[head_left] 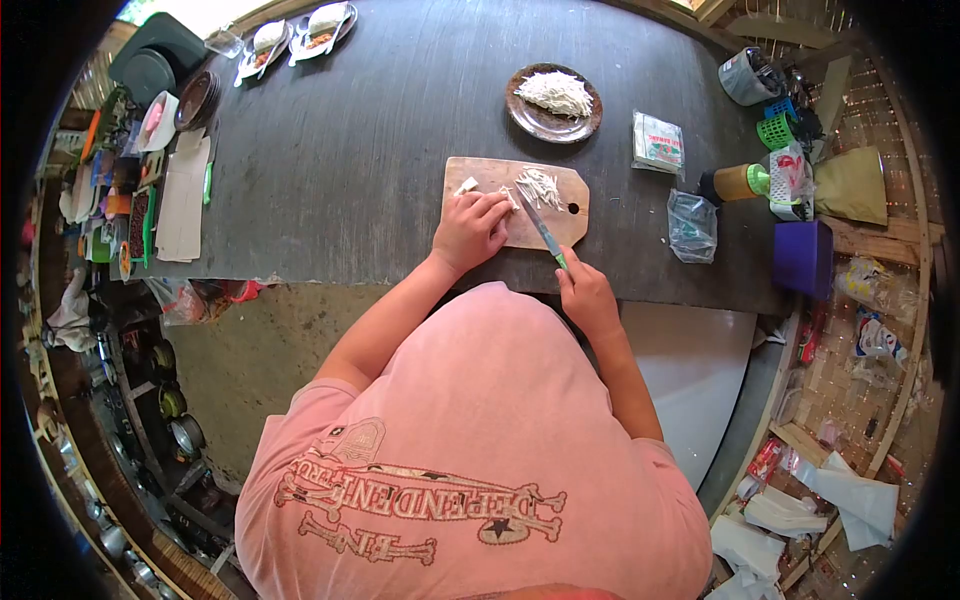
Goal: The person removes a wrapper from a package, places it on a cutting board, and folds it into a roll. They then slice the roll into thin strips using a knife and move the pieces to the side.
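Observation:
On the dark table lies a wooden cutting board (462, 171), clipped at its right corners. My left hand (468, 230) rests on its left part, fingers bent and pressed onto pale food mostly hidden beneath them. A white chunk (467, 186) shows just beyond those fingers. My right hand (589, 298) is closed around the green handle of a knife (543, 232), whose blade slants up and left across the board, near the left fingertips. Thin white strips (540, 187) lie loose beyond the blade. Farther back, a brown plate (518, 117) bears a heap of similar white shreds (556, 92).
A plastic packet (658, 143), a crumpled clear bag (692, 228) and a green-lidded jar (735, 183) lie to the right. A purple container (803, 260) stands at the right edge. Two served plates (322, 32) sit at far left, above brown cardboard (182, 205).

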Available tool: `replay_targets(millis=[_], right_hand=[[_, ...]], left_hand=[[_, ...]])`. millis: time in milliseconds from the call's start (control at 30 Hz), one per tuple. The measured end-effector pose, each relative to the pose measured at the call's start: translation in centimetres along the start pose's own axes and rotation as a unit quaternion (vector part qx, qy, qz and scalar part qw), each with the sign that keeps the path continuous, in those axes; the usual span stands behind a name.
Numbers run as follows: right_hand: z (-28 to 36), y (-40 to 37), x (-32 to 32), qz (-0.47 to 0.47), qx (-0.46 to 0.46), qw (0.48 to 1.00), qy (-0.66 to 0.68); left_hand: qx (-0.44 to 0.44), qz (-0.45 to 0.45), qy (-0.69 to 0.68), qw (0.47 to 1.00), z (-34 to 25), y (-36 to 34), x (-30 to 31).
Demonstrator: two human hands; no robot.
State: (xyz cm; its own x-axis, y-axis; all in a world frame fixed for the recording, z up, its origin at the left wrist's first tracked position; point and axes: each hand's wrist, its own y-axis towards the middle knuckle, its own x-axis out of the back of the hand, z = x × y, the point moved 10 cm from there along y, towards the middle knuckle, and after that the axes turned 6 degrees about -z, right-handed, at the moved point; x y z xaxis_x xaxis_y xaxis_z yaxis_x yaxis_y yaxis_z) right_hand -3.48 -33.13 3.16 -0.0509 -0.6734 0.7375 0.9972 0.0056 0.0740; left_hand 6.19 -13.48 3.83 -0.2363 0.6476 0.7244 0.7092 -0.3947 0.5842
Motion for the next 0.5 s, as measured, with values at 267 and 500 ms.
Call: replay_targets(millis=[267,500], right_hand=[[0.03,0.04,-1.04,0.018,0.009,1.0,-0.016],[0.13,0.1,-1.03,0.017,0.017,0.999,-0.042]], left_hand=[[0.005,0.011,0.007,1.0,0.32,-0.36,-0.4],[0.006,0.012,0.005,1.0,0.27,-0.29,-0.32]])
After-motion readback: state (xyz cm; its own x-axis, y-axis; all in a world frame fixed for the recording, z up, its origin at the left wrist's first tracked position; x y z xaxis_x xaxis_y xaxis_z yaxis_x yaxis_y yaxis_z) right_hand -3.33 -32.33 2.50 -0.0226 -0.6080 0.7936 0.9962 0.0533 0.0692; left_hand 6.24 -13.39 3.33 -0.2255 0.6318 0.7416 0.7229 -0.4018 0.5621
